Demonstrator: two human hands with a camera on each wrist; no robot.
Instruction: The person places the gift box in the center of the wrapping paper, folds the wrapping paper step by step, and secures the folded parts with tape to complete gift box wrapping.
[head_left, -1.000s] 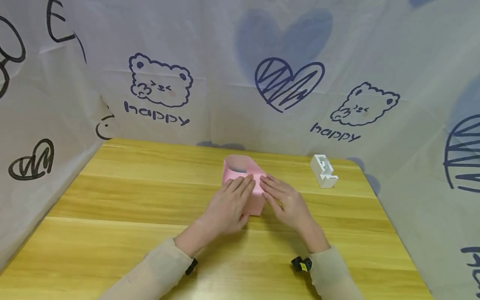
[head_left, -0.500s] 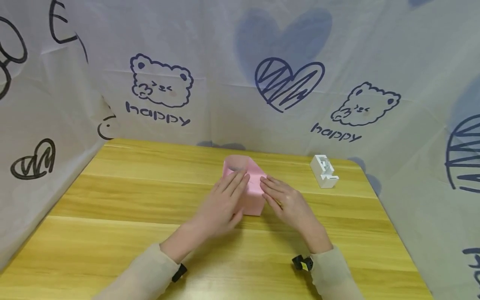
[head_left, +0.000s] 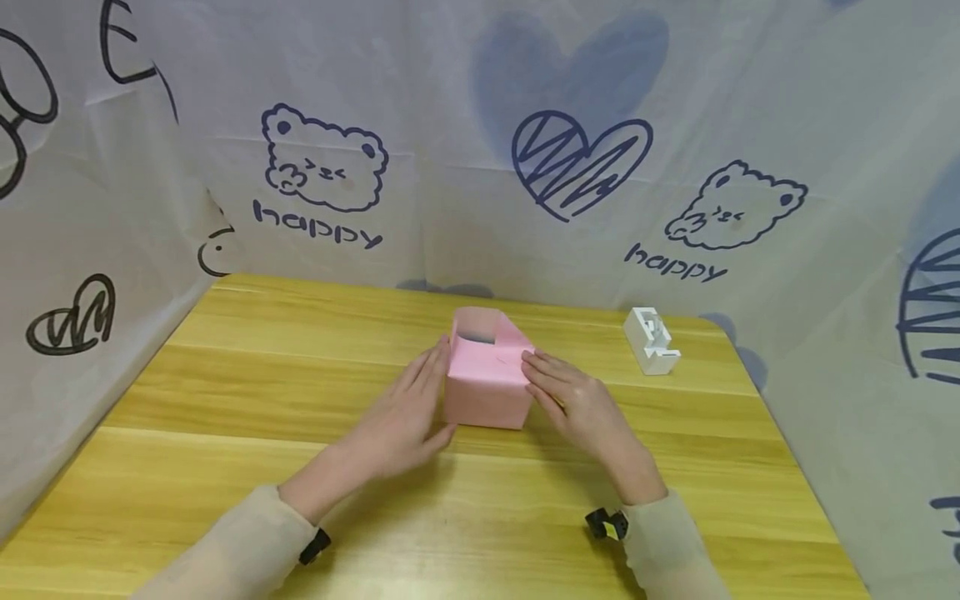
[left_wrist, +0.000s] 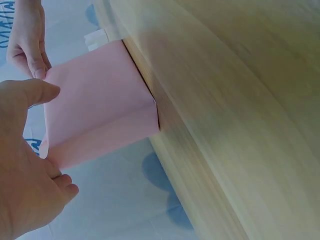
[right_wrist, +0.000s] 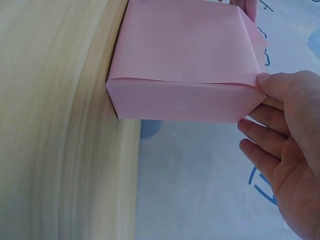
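A pink paper box (head_left: pixel 489 398) stands upright on the wooden table, its flat top folded over toward me and a gap open at the back behind a raised flap. My left hand (head_left: pixel 393 423) lies along the box's left side with fingers straight and thumb apart from them. In the left wrist view its thumb (left_wrist: pixel 44 92) reaches over the front face of the box. My right hand (head_left: pixel 581 408) pinches the top right edge, fingers over the top and side. The right wrist view has its thumb (right_wrist: pixel 272 82) at the box's upper corner.
A small white tape dispenser (head_left: pixel 649 342) stands at the back right of the wooden table (head_left: pixel 247 392). White cloth (head_left: pixel 450 208) with printed bears and hearts hangs behind and at both sides. A small black device sits on each wrist.
My left hand has slid left off the box's top to its left side, baring the top and front. The right hand has stayed at the right edge. The box has hardly moved.
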